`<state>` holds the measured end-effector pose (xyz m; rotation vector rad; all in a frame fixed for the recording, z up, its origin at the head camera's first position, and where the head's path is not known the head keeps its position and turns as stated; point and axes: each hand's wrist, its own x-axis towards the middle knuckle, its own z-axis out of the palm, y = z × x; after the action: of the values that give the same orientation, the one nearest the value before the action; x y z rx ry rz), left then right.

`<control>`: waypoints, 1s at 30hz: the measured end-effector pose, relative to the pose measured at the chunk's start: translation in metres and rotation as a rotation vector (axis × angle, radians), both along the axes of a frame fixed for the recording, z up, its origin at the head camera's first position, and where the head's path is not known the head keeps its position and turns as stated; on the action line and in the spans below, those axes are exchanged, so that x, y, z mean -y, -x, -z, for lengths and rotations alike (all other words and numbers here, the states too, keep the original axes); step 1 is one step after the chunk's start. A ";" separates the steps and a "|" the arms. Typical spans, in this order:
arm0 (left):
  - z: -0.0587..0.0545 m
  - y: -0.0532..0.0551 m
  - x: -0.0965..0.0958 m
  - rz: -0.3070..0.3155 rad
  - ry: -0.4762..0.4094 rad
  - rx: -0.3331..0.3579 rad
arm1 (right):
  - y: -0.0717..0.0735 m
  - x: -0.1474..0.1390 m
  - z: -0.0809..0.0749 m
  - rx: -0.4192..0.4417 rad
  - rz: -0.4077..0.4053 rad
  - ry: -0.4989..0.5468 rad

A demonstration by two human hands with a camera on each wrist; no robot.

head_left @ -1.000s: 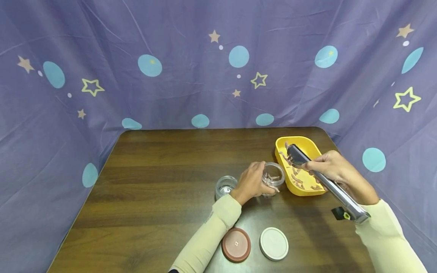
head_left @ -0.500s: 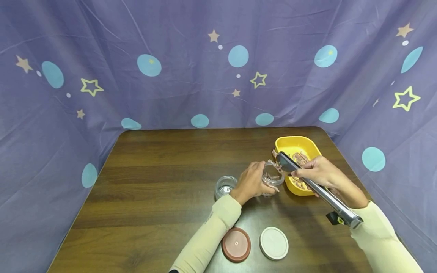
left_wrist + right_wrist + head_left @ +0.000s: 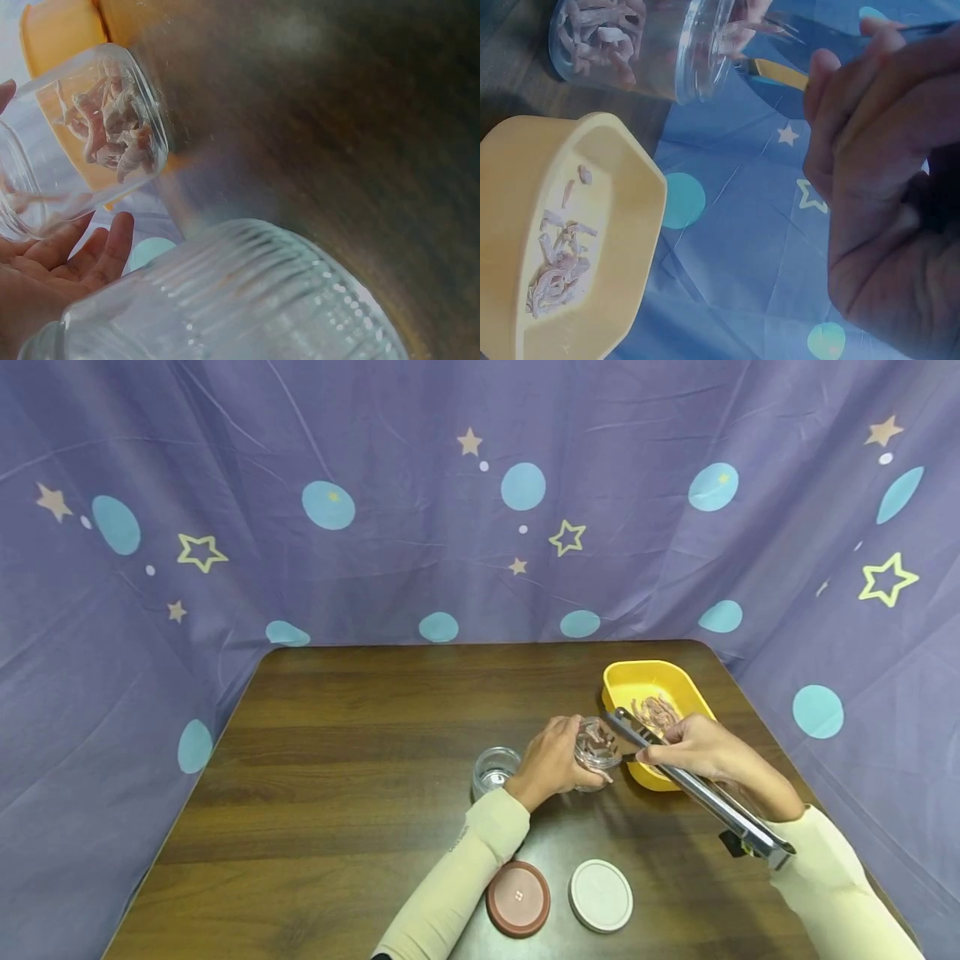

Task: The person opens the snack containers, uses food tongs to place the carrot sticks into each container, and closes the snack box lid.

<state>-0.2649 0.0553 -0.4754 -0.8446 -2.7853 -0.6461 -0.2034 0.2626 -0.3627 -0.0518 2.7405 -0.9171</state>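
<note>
My left hand (image 3: 553,758) grips a clear glass jar (image 3: 45,97) with pinkish-brown strips (image 3: 112,124), like shredded meat, piled at its bottom. More strips lie near its mouth. My right hand (image 3: 697,747) holds metal tongs (image 3: 723,810), their tips right at the jar's rim on the right side. In the right wrist view, the fingers curl round the tongs, and a few strips show at the mouth beside the tips. Close under the right hand is a yellow box (image 3: 626,225) with a heap of strips (image 3: 559,277) on its floor.
A second, ribbed glass jar (image 3: 247,300) stands just left of the gripped one, behind the left wrist. Nearer the front lie a red-brown lid (image 3: 518,899) and a white lid (image 3: 601,896) on the wooden table (image 3: 360,743). A patterned curtain (image 3: 420,560) hangs behind.
The right hand has brought the tongs left from the yellow box to the jar's mouth. Strips that hung at the tips now lie inside the mouth, and the tongs have spread. The left hand stays put.
</note>
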 end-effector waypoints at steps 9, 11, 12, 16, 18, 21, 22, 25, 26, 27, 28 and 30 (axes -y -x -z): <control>0.000 0.001 0.000 0.007 0.000 -0.010 | 0.002 0.001 0.004 0.004 0.013 0.000; 0.000 0.000 0.000 0.013 -0.002 -0.006 | 0.001 0.001 0.006 0.006 0.018 0.011; 0.000 0.000 0.000 0.013 -0.003 -0.003 | 0.001 0.001 0.007 0.002 0.022 0.012; 0.000 0.000 0.000 0.005 -0.017 0.006 | 0.001 0.002 0.009 -0.005 0.047 0.009; 0.000 0.000 0.000 0.003 -0.025 0.006 | 0.000 0.002 0.010 -0.014 0.053 0.004; -0.001 0.000 0.000 0.005 -0.036 -0.003 | 0.000 0.003 0.011 -0.035 0.055 0.001; -0.001 0.000 0.000 0.006 -0.038 -0.006 | 0.000 0.004 0.012 -0.040 0.055 -0.001; -0.001 0.000 0.000 0.006 -0.041 -0.009 | -0.001 0.005 0.013 -0.052 0.053 -0.002; -0.001 0.000 0.000 0.006 -0.041 -0.008 | -0.001 0.005 0.014 -0.050 0.055 -0.001; -0.001 0.000 0.000 0.005 -0.038 -0.006 | -0.001 0.005 0.014 -0.050 0.056 0.000; -0.001 0.000 0.000 0.003 -0.035 -0.003 | -0.001 0.005 0.015 -0.048 0.057 -0.003; -0.001 0.000 -0.001 0.002 -0.030 0.002 | -0.001 0.005 0.015 -0.048 0.058 -0.002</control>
<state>-0.2648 0.0560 -0.4740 -0.8414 -2.7701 -0.6870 -0.2024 0.2576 -0.3782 0.0057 2.8007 -0.9400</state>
